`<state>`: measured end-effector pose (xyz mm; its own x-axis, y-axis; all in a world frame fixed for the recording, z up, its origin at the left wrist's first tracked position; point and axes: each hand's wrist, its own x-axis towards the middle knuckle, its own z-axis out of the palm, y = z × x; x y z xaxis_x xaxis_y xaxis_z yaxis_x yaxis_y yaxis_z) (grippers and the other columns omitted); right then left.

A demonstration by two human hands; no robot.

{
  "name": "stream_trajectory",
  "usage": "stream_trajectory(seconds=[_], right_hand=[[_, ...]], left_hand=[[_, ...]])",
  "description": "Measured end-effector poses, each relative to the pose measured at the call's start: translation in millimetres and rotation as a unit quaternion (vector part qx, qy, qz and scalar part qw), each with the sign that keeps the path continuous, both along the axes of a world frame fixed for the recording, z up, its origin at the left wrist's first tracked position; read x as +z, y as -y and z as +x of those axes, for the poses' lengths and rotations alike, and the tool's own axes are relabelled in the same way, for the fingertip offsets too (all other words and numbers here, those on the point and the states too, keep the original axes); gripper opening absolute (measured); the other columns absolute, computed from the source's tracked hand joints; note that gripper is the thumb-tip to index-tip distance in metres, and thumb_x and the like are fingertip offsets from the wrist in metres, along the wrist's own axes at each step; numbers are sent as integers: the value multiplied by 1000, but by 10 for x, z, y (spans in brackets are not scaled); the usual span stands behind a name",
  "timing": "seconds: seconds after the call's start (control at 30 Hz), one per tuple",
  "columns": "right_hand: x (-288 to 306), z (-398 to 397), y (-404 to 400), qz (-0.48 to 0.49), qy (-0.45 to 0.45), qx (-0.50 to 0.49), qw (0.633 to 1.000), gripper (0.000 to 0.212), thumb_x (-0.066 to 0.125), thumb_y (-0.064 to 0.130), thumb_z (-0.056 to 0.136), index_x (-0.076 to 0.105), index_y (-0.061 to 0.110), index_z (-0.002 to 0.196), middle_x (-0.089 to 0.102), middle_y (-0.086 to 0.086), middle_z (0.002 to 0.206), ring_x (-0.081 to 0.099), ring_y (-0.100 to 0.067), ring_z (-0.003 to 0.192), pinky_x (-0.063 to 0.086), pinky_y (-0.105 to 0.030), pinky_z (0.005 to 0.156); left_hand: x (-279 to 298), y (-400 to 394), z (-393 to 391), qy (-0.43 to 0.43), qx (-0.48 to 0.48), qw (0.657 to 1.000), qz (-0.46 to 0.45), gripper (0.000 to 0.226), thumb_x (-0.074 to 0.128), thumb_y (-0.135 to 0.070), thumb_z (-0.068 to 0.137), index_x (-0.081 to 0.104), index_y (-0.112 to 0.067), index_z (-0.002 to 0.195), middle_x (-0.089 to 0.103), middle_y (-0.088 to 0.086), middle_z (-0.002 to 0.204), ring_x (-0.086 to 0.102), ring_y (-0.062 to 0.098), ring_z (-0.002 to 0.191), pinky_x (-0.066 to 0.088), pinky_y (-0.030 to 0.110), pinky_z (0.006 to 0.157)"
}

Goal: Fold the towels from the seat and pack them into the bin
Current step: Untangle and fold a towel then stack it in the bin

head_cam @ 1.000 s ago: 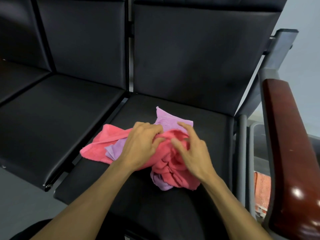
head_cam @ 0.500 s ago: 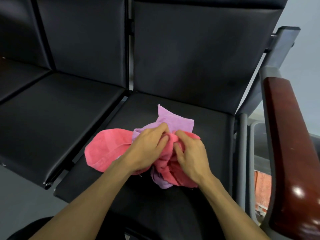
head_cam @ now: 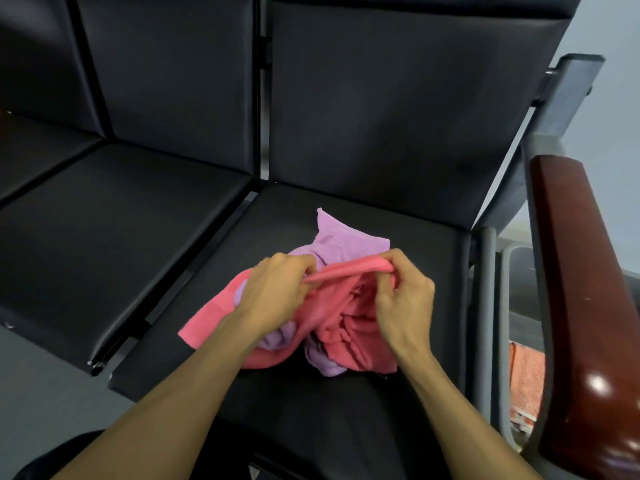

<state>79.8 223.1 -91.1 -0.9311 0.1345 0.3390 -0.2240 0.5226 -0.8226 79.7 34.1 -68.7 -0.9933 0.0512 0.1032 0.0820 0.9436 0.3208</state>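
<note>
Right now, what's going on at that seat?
A person is sorting a tangled heap of towels on the black seat. The left hand and the right hand both pinch one edge of the pink towel, drawn taut between them just above the heap. The purple towel lies under and through the pink one, partly sticking out behind. Nothing is folded yet, and no bin can be made out for certain.

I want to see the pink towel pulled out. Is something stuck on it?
Yes. The purple towel is tangled with the pink towel, lying under and through it. Both hands, left and right, already pinch its edge.
</note>
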Motion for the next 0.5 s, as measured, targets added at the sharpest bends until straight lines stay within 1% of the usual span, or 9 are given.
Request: stream_trajectory(seconds=[0.07,0.13,0.17,0.23,0.3,0.37,0.4,0.47,0.5], right_hand=[[-12,-46,-62,71,70,26,995,26,60,20,93,58,36,113,62,9,73,60,-17,70,48,-37,65],[-27,-36,-61,120,126,127,977,52,66,36,91,41,46,135,64,16,85,59,-14,80,48,-37,70],[-39,-20,-36,121,105,168,973,49,66,34,91,43,46,133,63,18,88,57,-8,81,47,-36,70],[-59,16,34,106,30,171,979,25,60,19,92,61,38,109,65,16,89,58,-3,78,47,-34,67],[-71,-26,19,36,23,76,996,21,55,10,91,65,28,88,67,8,79,61,-9,69,50,-36,65],[-85,-83,-42,-25,57,6,998,20,57,10,92,66,24,81,65,2,73,60,-12,66,50,-35,66],[-92,-103,-58,-50,86,4,995,18,60,12,92,67,25,81,67,2,76,62,-11,69,51,-34,69],[-94,-120,-49,-153,157,55,974,13,68,17,90,70,27,97,71,3,95,68,-10,85,56,-35,80],[-77,-107,-25,-229,196,92,949,23,71,17,88,68,29,108,71,1,106,70,-12,93,58,-37,85]], left_hand=[[30,40,10,-36,4,999,17,6,61,-18,88,61,-24,87,62,-3,85,57,28,86,32,34,67],[82,-20,27,-60,-85,994,18,6,60,-25,93,63,-20,90,56,-6,88,50,20,86,27,32,68],[89,-57,36,-55,-128,990,19,10,58,-26,93,62,-18,88,54,-6,88,46,18,84,27,31,67],[53,-77,37,-44,-124,990,54,8,56,-21,89,61,-17,83,57,-8,84,46,16,79,32,33,65],[43,-22,-5,-25,-56,992,112,11,63,-18,89,60,-24,81,58,-13,74,52,12,73,39,31,65],[65,39,-43,-19,0,979,201,14,69,-16,88,65,-27,79,63,-15,69,57,4,68,43,23,67],[89,53,-53,-16,23,970,241,11,70,-16,88,69,-25,81,66,-14,71,59,3,70,44,20,68],[109,58,-60,-6,74,952,296,5,71,-19,88,72,-22,84,70,-11,76,64,5,75,49,22,71],[103,47,-53,-8,103,945,309,4,73,-22,87,72,-22,83,70,-10,76,65,8,76,49,25,70]])
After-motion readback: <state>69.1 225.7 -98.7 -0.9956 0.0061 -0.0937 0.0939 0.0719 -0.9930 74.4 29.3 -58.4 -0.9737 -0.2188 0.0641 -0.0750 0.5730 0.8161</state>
